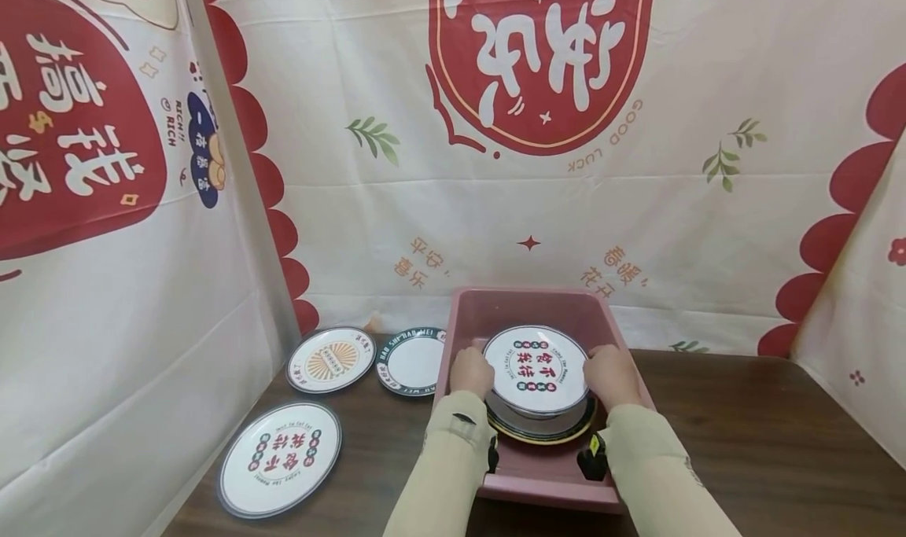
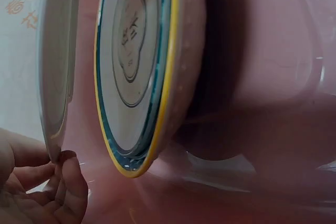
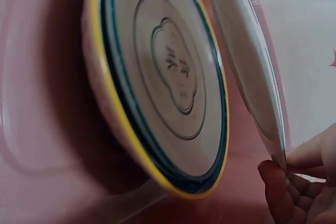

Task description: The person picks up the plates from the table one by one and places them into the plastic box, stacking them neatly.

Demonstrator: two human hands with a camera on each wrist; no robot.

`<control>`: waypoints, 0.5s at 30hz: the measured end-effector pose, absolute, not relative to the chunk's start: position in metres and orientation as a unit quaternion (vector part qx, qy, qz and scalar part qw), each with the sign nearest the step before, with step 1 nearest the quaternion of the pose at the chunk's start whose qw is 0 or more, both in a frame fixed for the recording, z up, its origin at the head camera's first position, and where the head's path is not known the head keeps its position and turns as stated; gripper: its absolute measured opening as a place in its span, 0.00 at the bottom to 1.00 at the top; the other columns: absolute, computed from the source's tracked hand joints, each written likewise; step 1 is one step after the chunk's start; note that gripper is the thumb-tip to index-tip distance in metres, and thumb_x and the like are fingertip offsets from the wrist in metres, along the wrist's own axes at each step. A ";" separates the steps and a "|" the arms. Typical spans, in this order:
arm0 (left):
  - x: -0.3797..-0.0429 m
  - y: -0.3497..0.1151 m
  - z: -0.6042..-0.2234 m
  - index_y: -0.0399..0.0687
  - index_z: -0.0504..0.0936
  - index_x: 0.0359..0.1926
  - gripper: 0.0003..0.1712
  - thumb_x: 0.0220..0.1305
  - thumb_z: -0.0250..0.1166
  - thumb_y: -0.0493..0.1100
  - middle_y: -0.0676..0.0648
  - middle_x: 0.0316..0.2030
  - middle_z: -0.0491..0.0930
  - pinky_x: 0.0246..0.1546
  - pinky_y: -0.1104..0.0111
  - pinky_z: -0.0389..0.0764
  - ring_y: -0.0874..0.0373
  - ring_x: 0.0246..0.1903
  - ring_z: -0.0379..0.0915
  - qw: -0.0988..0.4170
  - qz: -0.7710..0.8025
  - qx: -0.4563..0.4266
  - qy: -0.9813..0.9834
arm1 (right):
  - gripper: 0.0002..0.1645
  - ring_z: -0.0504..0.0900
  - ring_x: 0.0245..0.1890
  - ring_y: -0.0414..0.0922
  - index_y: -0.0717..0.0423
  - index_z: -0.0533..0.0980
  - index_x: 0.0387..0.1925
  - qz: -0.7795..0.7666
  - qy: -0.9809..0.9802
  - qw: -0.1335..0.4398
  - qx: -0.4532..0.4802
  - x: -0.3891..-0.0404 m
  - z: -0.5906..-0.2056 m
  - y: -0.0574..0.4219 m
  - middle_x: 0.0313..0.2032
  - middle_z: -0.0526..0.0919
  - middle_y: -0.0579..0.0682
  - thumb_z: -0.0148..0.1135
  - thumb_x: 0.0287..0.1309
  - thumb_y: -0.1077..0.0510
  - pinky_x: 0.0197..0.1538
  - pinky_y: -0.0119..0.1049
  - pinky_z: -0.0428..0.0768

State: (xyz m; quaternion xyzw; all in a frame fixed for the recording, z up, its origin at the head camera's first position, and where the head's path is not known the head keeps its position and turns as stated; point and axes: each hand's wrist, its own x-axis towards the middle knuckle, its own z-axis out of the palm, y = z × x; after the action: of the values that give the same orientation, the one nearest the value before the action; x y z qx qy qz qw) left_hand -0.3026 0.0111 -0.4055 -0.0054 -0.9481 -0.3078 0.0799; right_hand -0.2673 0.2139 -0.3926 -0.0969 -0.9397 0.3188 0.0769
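Note:
A white plate (image 1: 535, 370) with red and green lettering is held level by both hands over a pink bin (image 1: 538, 486). My left hand (image 1: 472, 370) pinches its left rim between thumb and fingers, and my right hand (image 1: 613, 373) pinches the opposite rim. Both wrist views show a gap between this plate and a yellow-rimmed plate (image 2: 131, 77) below it. That lower plate, banded in dark green with lettering at its centre, rests in the bin on what looks like a stack; anything beneath it is mostly hidden.
Left of the bin, on the dark wooden table (image 1: 736, 435), lie a plate with a sunburst print (image 1: 331, 360), a plate with a green lettered rim (image 1: 410, 362) and a white lettered plate (image 1: 280, 460). Printed cloth (image 1: 495, 222) hangs behind and at both sides.

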 end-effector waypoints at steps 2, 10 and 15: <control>-0.302 0.012 -0.406 0.33 0.77 0.48 0.18 0.55 0.61 0.34 0.36 0.36 0.75 0.39 0.58 0.76 0.47 0.34 0.75 0.063 -0.299 -0.005 -0.952 | 0.12 0.74 0.27 0.51 0.68 0.77 0.30 0.293 -0.949 0.073 -0.094 -0.268 -0.395 0.213 0.25 0.76 0.58 0.47 0.57 0.67 0.32 0.43 0.74; -0.298 0.012 -0.410 0.31 0.69 0.55 0.28 0.52 0.65 0.33 0.33 0.42 0.69 0.42 0.55 0.75 0.45 0.39 0.71 0.011 -0.299 -0.012 -0.954 | 0.09 0.73 0.23 0.49 0.69 0.75 0.27 0.249 -0.963 0.037 -0.093 -0.269 -0.398 0.212 0.21 0.73 0.54 0.51 0.56 0.66 0.29 0.41 0.72; -0.299 0.011 -0.413 0.32 0.78 0.37 0.11 0.52 0.66 0.33 0.40 0.32 0.74 0.38 0.59 0.76 0.51 0.31 0.73 0.032 -0.249 -0.044 -0.967 | 0.10 0.73 0.23 0.49 0.69 0.76 0.27 0.218 -0.971 0.024 -0.092 -0.271 -0.401 0.210 0.21 0.74 0.54 0.52 0.56 0.65 0.28 0.41 0.71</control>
State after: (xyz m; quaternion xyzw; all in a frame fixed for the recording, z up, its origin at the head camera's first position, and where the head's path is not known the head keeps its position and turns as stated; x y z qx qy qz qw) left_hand -0.2985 0.0113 -0.4128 -0.0437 -0.9669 -0.2492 0.0320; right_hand -0.2710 0.2096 -0.4010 -0.0916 -0.9714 0.2179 0.0241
